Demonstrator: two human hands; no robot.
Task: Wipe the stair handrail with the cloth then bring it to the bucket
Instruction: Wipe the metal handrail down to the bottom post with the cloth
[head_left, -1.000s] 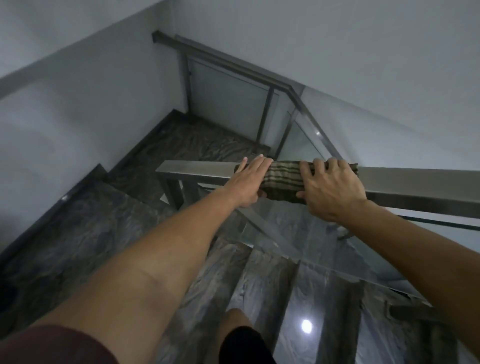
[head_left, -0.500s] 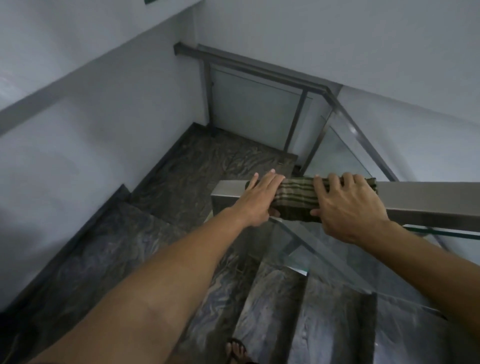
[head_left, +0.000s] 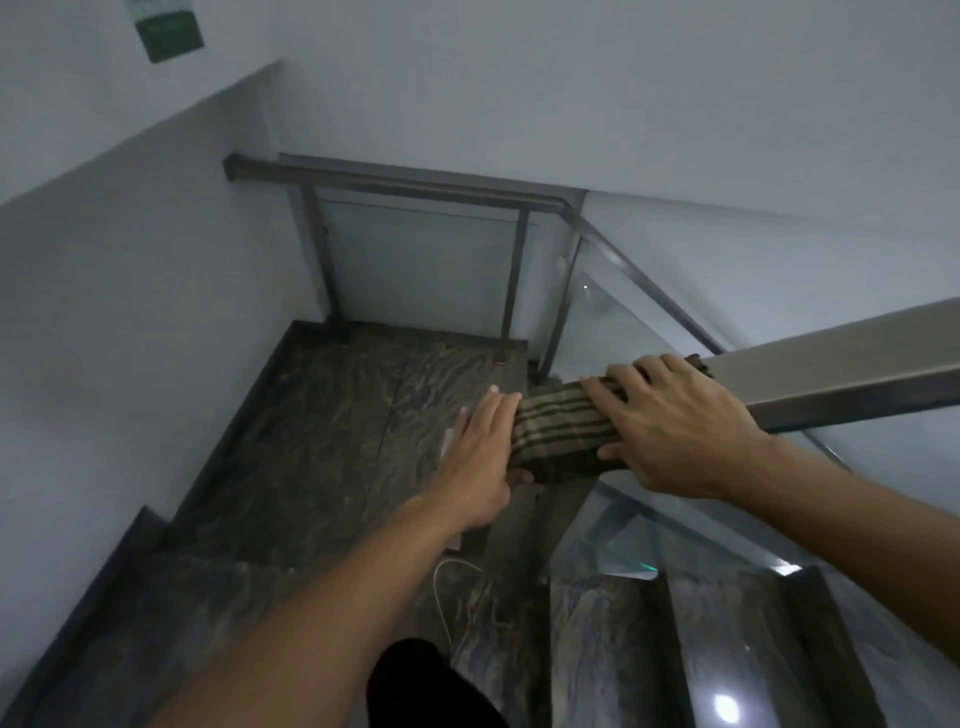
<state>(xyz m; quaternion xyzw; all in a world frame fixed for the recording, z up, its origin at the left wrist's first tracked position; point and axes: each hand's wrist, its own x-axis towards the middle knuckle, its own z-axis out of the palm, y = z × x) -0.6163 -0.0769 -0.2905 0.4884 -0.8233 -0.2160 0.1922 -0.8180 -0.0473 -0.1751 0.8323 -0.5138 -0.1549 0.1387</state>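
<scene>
A green-and-tan striped cloth (head_left: 558, 431) is wrapped over the lower end of the flat steel handrail (head_left: 831, 374), which rises to the right. My right hand (head_left: 675, 431) presses down on the cloth's right part, fingers spread over it. My left hand (head_left: 480, 457) holds the cloth's left end at the rail's tip, fingers extended, thumb under the cloth. No bucket is in view.
Dark marble steps (head_left: 613, 649) and a landing (head_left: 363, 415) lie below. A glass panel (head_left: 623, 530) hangs under the rail. A second railing (head_left: 415, 187) borders the landing's far side. A white cable (head_left: 447, 587) lies on a step. My knee (head_left: 431, 686) shows at the bottom.
Both hands and the cloth have slid down the rail to its lower end, which the cloth now covers. The view has shifted forward over the landing.
</scene>
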